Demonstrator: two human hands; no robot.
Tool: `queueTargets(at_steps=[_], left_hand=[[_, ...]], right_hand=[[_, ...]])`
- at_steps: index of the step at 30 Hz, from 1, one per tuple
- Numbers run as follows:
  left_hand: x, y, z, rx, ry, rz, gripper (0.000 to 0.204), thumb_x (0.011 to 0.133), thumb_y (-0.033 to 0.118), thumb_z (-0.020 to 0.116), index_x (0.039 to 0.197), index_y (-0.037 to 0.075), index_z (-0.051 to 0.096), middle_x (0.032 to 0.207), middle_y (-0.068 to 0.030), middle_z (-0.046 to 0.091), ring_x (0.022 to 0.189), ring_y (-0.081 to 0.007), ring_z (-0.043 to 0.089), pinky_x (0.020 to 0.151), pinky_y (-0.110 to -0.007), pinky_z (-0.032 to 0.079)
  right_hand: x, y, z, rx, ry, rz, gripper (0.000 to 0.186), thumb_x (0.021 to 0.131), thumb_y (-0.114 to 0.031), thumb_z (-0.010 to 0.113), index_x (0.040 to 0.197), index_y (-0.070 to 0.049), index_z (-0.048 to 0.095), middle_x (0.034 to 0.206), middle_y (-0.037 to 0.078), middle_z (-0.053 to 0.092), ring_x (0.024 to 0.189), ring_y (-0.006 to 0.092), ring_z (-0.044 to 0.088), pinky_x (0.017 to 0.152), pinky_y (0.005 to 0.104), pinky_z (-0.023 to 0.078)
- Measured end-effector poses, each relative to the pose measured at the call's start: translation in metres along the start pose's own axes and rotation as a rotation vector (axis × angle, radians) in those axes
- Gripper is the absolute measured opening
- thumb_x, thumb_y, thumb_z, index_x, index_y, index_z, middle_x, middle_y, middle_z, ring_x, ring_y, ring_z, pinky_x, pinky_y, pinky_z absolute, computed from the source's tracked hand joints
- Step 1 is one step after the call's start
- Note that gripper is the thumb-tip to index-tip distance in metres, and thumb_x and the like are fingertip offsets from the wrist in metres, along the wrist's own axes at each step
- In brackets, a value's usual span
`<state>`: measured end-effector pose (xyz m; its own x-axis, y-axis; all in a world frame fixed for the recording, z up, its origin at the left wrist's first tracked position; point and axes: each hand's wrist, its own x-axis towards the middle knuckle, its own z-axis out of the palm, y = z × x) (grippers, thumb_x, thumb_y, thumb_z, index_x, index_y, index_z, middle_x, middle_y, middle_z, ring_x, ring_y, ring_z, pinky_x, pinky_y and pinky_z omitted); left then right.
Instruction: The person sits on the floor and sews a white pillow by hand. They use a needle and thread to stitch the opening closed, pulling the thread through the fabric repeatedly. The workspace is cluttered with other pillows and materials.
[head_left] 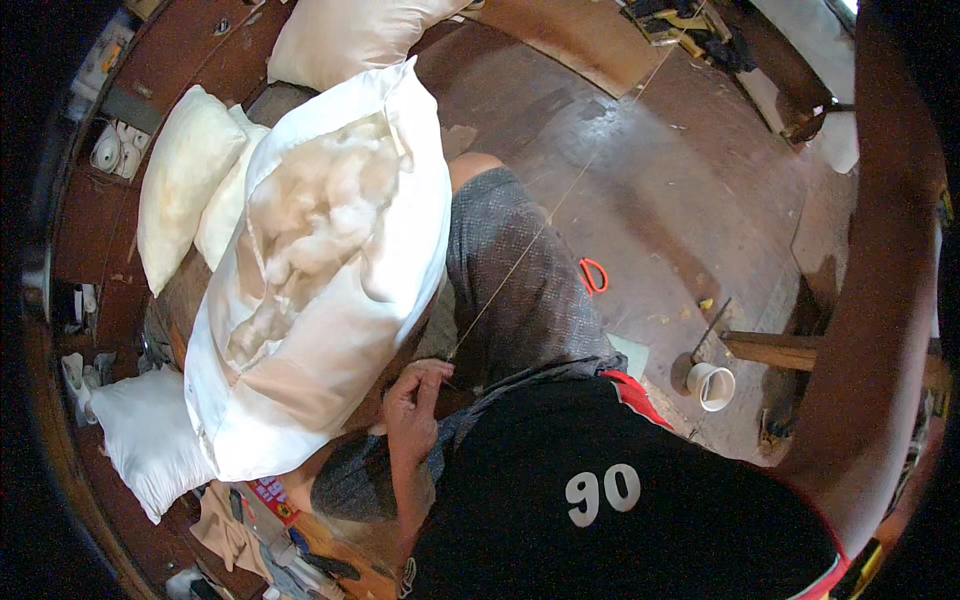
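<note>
A large white pillow (415, 220) lies tilted across my lap, its wide opening showing fluffy white stuffing (320, 215). Beside its lower right edge, my left hand (412, 400) is closed in a pinch on a thin thread (515, 268). The thread runs taut from these fingertips over my knee to the top of the view. My right arm (870, 250) is raised along the right side, and its hand lies outside the picture. Whether a needle is on the thread is too small to tell.
Several other pillows stand around: a cream one (185, 185), a white one (155, 435) and one at the top (350, 40). Orange-handled scissors (593, 276) lie by my thigh. A white cup (711, 388) sits on the brown floor (690, 190) near a wooden bar (775, 350).
</note>
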<state>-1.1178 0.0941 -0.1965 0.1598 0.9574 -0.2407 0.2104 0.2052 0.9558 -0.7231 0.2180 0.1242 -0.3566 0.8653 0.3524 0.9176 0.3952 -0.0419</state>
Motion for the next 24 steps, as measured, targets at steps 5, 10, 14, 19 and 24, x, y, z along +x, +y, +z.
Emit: queueTargets(at_steps=[5,10,14,19,24], left_hand=[[0.013,0.026,0.022,0.238,-0.033,0.268,0.021,0.096,0.013,0.051,0.089,-0.002,0.064,0.11,-0.016,0.064,0.101,-0.0194,0.058,0.093,-0.032,0.042],[0.032,0.027,0.043,0.008,-0.036,0.2,0.023,0.097,0.015,0.049,0.091,-0.003,0.062,0.106,-0.015,0.065,0.093,-0.0173,0.06,0.084,-0.03,0.047],[0.028,0.031,0.039,0.088,-0.03,0.133,0.024,0.098,0.016,0.048,0.093,-0.003,0.061,0.094,-0.0108,0.067,0.083,-0.0139,0.061,0.075,-0.027,0.049],[0.019,0.019,0.034,0.146,0.046,0.149,0.02,0.098,0.015,0.048,0.097,-0.001,0.061,0.086,-0.0075,0.066,0.078,-0.0126,0.06,0.074,-0.026,0.048],[0.016,0.021,0.031,0.123,0.119,0.146,0.017,0.097,0.011,0.05,0.1,0.0,0.062,0.083,-0.0067,0.065,0.075,-0.0125,0.06,0.073,-0.026,0.047]], right_hand=[[-0.085,-0.071,0.015,0.195,-0.269,-0.189,0.024,0.09,-0.009,0.049,0.109,-0.004,0.063,0.096,0.005,0.067,0.072,0.0116,0.062,0.057,0.0223,0.049],[-0.153,-0.132,0.017,0.34,-0.486,-0.218,0.024,0.09,-0.01,0.05,0.109,-0.005,0.063,0.095,0.005,0.067,0.071,0.0105,0.062,0.055,0.0214,0.049],[-0.169,-0.142,0.025,0.39,-0.524,-0.226,0.024,0.091,-0.011,0.05,0.11,-0.005,0.063,0.095,0.006,0.067,0.071,0.0097,0.062,0.053,0.0206,0.048],[-0.164,-0.136,0.032,0.367,-0.492,-0.214,0.024,0.092,-0.012,0.05,0.11,-0.005,0.062,0.094,0.006,0.068,0.07,0.0086,0.062,0.052,0.0197,0.047],[-0.13,-0.082,0.034,0.264,-0.296,-0.167,0.023,0.093,-0.013,0.05,0.111,-0.005,0.062,0.093,0.006,0.068,0.069,0.0076,0.062,0.05,0.0188,0.046]])
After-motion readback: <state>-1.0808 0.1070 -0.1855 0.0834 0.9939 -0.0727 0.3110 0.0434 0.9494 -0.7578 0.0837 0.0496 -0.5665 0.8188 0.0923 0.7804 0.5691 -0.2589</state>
